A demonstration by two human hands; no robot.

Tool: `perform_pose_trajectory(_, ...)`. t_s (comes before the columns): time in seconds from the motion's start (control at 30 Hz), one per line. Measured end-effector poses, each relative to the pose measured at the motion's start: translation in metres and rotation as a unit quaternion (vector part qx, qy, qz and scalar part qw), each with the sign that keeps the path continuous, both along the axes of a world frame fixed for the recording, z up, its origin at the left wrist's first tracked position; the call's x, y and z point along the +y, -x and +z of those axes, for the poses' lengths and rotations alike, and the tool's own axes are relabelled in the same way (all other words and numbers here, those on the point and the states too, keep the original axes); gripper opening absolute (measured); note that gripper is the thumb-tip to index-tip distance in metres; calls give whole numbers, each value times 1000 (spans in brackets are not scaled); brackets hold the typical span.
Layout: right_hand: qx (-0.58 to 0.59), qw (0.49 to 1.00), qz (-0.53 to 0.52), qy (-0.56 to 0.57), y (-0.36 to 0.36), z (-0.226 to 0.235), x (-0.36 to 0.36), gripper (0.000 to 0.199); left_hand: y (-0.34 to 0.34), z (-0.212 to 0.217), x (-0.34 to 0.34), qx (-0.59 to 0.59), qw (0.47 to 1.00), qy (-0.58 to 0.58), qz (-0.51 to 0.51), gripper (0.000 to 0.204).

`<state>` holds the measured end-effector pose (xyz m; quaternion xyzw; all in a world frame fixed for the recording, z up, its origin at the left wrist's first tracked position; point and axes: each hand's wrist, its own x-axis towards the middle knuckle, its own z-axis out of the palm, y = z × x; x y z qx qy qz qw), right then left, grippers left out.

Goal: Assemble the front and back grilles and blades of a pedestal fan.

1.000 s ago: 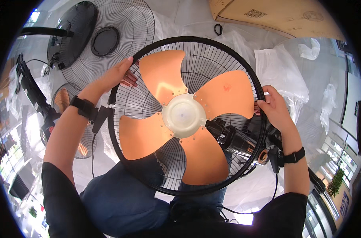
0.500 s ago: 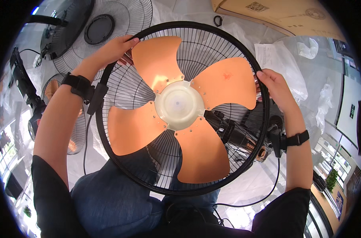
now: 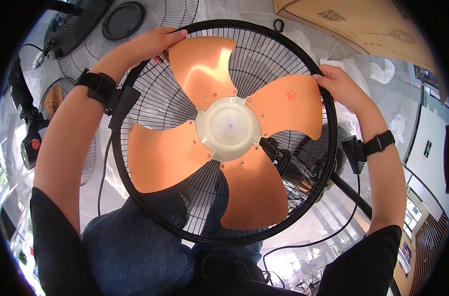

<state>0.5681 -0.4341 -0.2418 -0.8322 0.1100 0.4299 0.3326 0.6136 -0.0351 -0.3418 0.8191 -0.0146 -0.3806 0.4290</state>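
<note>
Between my two hands is a large fan head: a round black wire guard (image 3: 256,236) with an orange four-blade impeller (image 3: 289,106) and a cream hub (image 3: 229,129) facing me. My left hand (image 3: 158,43) grips the guard's rim at the upper left, thumb on the near side and fingers behind the wires. At the upper right, my right hand (image 3: 335,85) holds the same rim, its thumb on top and the other fingers mostly hidden. The guard's lower edge is over my thighs. A dark motor part (image 3: 303,167) shows through the wires.
Another black wire guard (image 3: 180,15) lies at the upper left, with a second orange-bladed fan (image 3: 54,98) below it. A cardboard box (image 3: 353,24) stands at the upper right. Clear plastic wrapping (image 3: 353,118) covers the floor. A black cable (image 3: 308,242) hangs from my right wrist strap.
The fan head has come slightly closer and its impeller has shifted a little right. My right hand has moved up along the rim. My left hand has moved up and right.
</note>
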Motion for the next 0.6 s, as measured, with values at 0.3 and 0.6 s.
perform_pose_trajectory(0.3, -32, 999, 12, 13, -13, -20, -6, 20, 0, -7, -3, 1, 1000, 17, 1, 49)
perform_pose_trajectory(0.6, -73, 987, 127, 66, -28, -33, -6, 20, -3, -8, -3, 4, 1000, 28, 4, 46)
